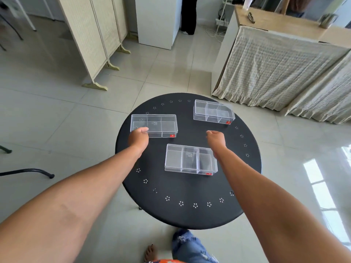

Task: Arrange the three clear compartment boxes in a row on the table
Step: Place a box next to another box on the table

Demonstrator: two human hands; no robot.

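Three clear compartment boxes with small red labels lie scattered on the round black table [190,209]. The left box [157,125] sits at the far left. My left hand [138,138] grips its near-left corner, with the thumb on the lid. The right box [212,112] lies at the far right, slightly turned, with nothing touching it. The near box [188,159] rests at the middle of the table. My right hand [215,139] hovers as a loose fist just beyond the near box's far-right corner, holding nothing, and its forearm crosses that box's right end.
A folding screen [95,35] stands on the tiled floor at the far left. A cloth-draped counter [275,73] stands at the far right. A black chair leg [28,170] lies left of the table. My bare foot and jeans [180,247] are below the table's near edge.
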